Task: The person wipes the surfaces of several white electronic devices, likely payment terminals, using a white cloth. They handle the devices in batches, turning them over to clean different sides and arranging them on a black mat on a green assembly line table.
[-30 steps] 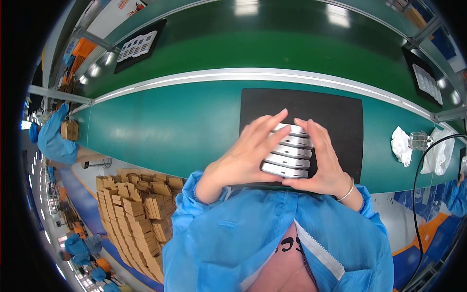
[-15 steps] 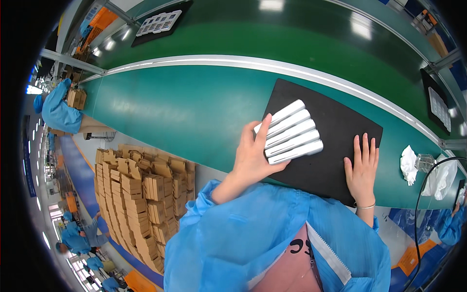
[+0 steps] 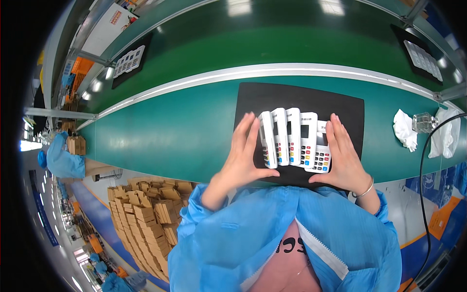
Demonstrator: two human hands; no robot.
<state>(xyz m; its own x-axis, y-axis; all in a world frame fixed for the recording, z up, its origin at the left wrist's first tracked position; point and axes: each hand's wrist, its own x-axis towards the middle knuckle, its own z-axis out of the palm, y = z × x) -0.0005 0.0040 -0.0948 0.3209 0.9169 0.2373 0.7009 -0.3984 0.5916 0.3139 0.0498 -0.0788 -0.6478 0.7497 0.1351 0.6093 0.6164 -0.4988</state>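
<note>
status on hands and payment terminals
Left hand, right hand open, flanking the row. Five white payment terminals, overlapping on black mat. No obstruction seen.

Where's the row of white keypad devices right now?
In the head view, the row of white keypad devices is right of centre on the black mat, between the left hand and the right hand.

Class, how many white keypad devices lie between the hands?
5 on the black mat: one device nearest the left hand, three devices mid-row, one device nearest the right hand.
</note>
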